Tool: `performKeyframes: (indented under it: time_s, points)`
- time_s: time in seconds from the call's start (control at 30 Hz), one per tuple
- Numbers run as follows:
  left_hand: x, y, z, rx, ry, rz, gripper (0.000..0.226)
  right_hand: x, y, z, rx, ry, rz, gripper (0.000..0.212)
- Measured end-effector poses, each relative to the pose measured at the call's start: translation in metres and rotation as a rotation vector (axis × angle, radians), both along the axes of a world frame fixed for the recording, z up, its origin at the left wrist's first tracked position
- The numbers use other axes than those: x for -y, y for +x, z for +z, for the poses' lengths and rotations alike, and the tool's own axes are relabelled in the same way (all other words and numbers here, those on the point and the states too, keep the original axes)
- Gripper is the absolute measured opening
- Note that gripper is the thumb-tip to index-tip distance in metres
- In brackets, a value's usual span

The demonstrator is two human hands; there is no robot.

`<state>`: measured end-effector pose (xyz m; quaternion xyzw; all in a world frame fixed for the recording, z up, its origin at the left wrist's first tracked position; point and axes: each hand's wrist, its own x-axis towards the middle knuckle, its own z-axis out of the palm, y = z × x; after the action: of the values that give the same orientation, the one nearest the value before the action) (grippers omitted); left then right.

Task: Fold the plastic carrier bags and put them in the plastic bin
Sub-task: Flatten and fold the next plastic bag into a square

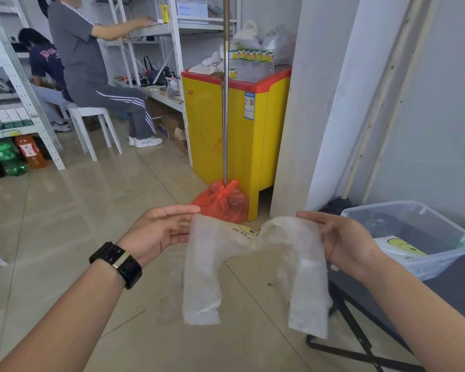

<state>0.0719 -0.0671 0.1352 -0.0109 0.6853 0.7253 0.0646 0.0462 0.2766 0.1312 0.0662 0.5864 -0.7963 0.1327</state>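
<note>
A translucent white carrier bag (255,264) with a yellow smiley print hangs in the air between my hands, its two ends drooping toward the floor. My left hand (161,228), wearing a black watch, pinches the bag's left part. My right hand (344,240) grips the right part. To the right stands the clear plastic bin (403,218) on a dark table; inside it lies a folded white bag with a yellow smiley (399,247). Another clear bag (446,257) drapes over the bin's near rim.
A yellow chest with a red rim (236,130) stands ahead, a metal pole (225,103) and a tied red bag (223,202) in front of it. Two people sit at white shelving (24,84) at the left. Black folding table legs (355,336) are at lower right.
</note>
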Motion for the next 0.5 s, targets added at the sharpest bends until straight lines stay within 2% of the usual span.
performKeyframes:
  time_s: [0.1,0.17,0.27,0.37,0.43,0.5]
  points:
    - [0.002,0.000,-0.002,-0.110,-0.086,-0.013,0.044,-0.005,-0.002,0.003,-0.014,-0.049,0.117,0.062]
    - [-0.001,0.000,-0.004,-0.164,-0.138,0.063,0.036,-0.004,0.003,0.007,-0.080,0.047,0.170,0.054]
    - [-0.007,-0.002,-0.004,-0.200,-0.181,0.199,0.014,-0.002,0.005,0.007,-0.169,0.315,0.072,0.032]
    - [-0.007,-0.005,-0.007,-0.152,-0.182,0.206,0.015,0.000,0.004,0.000,-0.141,0.236,0.058,0.006]
    - [-0.008,-0.006,-0.009,-0.139,-0.179,0.237,0.022,0.002,0.002,-0.003,-0.129,0.246,-0.015,0.014]
    - [-0.010,-0.008,-0.011,-0.106,-0.081,0.253,0.021,0.008,0.006,-0.003,-0.178,0.438,-0.073,0.017]
